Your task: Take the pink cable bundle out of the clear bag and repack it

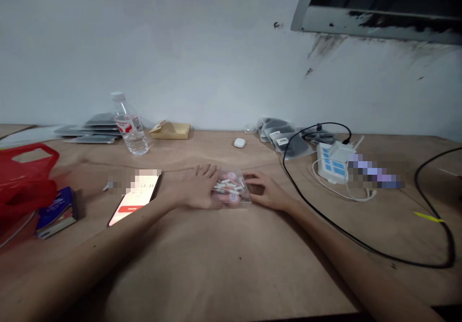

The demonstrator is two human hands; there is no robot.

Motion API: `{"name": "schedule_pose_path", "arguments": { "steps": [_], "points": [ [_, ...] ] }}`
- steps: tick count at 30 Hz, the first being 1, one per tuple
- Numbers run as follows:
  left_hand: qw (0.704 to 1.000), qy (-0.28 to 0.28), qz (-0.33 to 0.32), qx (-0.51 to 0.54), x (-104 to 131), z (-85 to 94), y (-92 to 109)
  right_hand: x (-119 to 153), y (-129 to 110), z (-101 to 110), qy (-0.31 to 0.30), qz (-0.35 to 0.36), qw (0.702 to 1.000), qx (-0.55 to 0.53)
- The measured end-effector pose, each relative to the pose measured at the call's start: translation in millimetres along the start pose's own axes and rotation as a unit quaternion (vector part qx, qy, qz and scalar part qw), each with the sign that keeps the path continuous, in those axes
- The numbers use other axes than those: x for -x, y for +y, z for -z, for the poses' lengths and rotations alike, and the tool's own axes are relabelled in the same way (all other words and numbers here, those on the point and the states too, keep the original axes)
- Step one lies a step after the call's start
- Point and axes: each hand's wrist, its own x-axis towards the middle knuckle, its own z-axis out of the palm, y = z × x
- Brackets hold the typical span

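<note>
A clear packet [231, 188] lies between the left hand [200, 188], fingers spread over its side, and the right hand [266, 191], fingers parted at its edge. The phone [136, 198] reads 13:35.

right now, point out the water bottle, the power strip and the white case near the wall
water bottle [133, 128]: head view, on the label area of its body
power strip [331, 172]: head view, on its socket face
white case [239, 143]: head view, on its rounded top

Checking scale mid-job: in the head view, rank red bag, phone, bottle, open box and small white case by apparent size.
1. Red bag, though cut off by the frame
2. Phone and bottle, too close to rank
3. Open box
4. White case
</note>
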Motion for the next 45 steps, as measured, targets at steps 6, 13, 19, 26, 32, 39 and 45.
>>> {"name": "schedule_pose_path", "arguments": {
  "steps": [6, 13, 19, 26, 32, 39, 45],
  "points": [
    [0.996, 0.079, -0.007, -0.029, 1.8, -11.8, 3.6, -1.3, -7.0, -8.4, 0.041, -0.008, 0.999, 0.000],
    [0.996, 0.071, -0.009, -0.050, -0.6, -5.5, 0.3, -1.9, -7.7, 2.4, 0.056, 0.013, 0.997, 0.049],
    [0.995, 0.077, -0.003, -0.058, -0.7, -3.2, -2.9, 8.5, 25.8, 33.3, 0.074, -0.036, 0.992, 0.101],
    [0.993, 0.079, -0.008, -0.084, -1.1, -3.7, -3.3, 12.2, 20.8, 36.1, 0.051, -0.025, 0.995, 0.082],
    [0.992, 0.084, -0.003, -0.089, -2.7, -8.2, -5.2, 2.0, -9.4, 9.1, -0.066, 0.021, 0.993, 0.093],
    [0.993, 0.074, -0.004, -0.090, -0.6, -5.4, -4.3, 0.4, -4.0, 20.3, -0.055, 0.011, 0.992, 0.114],
    [0.993, 0.065, 0.000, -0.095, -2.1, -6.8, -4.2, 4.4, 3.8, 37.2, -0.054, -0.012, 0.988, 0.147]
  ]
}}
